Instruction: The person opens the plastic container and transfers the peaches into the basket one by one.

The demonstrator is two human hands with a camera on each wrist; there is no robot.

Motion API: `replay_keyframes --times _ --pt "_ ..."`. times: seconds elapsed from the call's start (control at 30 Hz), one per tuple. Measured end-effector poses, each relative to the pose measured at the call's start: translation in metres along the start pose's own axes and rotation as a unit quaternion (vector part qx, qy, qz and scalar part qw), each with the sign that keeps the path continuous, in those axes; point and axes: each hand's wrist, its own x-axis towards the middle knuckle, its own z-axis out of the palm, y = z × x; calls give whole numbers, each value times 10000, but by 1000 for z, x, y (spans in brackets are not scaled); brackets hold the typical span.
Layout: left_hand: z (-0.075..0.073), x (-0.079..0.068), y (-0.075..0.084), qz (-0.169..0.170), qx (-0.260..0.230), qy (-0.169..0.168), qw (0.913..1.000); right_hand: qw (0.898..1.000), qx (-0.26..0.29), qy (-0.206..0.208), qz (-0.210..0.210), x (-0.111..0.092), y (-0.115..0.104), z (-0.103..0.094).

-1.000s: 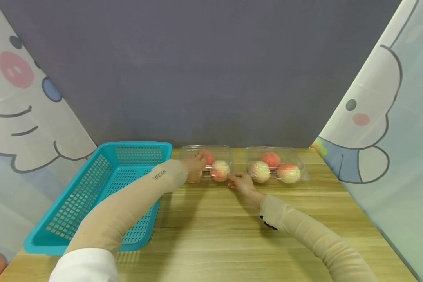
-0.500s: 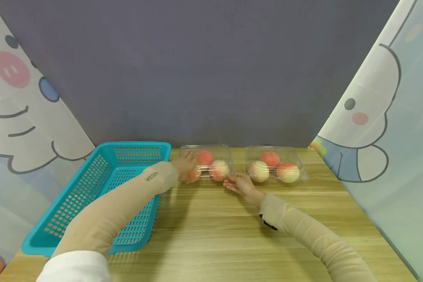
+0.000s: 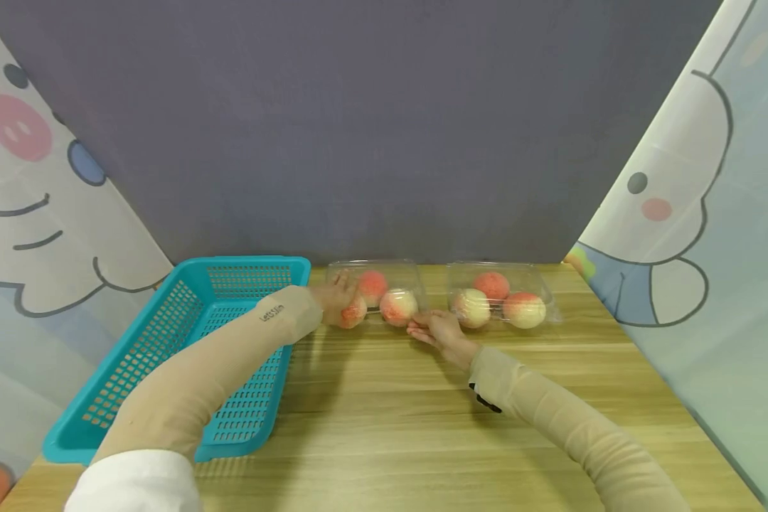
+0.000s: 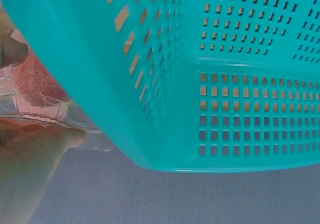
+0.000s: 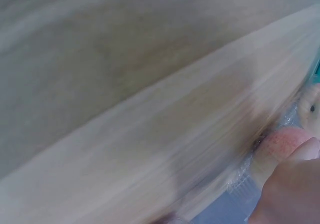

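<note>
Three red-and-cream peaches (image 3: 398,307) sit inside a clear plastic clamshell box (image 3: 390,269) at the back of the table. My left hand (image 3: 334,297) lies along the left side of this box, fingers spread and fairly straight. In the left wrist view, the left hand's fingers (image 4: 55,139) reach along the clear plastic edge, close to a peach (image 4: 37,79). My right hand (image 3: 440,330) is at the front right corner of the same box, with thumb and fingers loosely extended at its rim. In the right wrist view, the right hand (image 5: 295,186) overlaps a peach (image 5: 280,146).
A second clear box (image 3: 518,274) with three peaches stands just right of the right hand. A turquoise perforated basket (image 3: 275,419) takes up the table's left side, under my left forearm. A grey wall (image 3: 371,142) rises behind the wooden table (image 3: 390,427).
My left hand has drawn back leftward from over the box to its left side. The right hand's fingers have loosened at the front right corner. The boxes stay in place.
</note>
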Motion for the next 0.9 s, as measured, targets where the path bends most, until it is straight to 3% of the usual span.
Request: replay_keyframes --times 0.2,0.43,0.7,0.9 --pt "-4 -1 0 -90 102 -30 9999 9999 -45 75 -72 1 2 5" --pt "-19 -2 0 -29 -304 42 9995 9998 85 146 -56 -1 2 4" --pt "-10 9 2 85 -29 201 9998 9976 -92 -690 36 -2 7 -13" --pt "-18 4 -1 -55 -136 295 9995 9947 -126 -1018 76 2 0 -14"
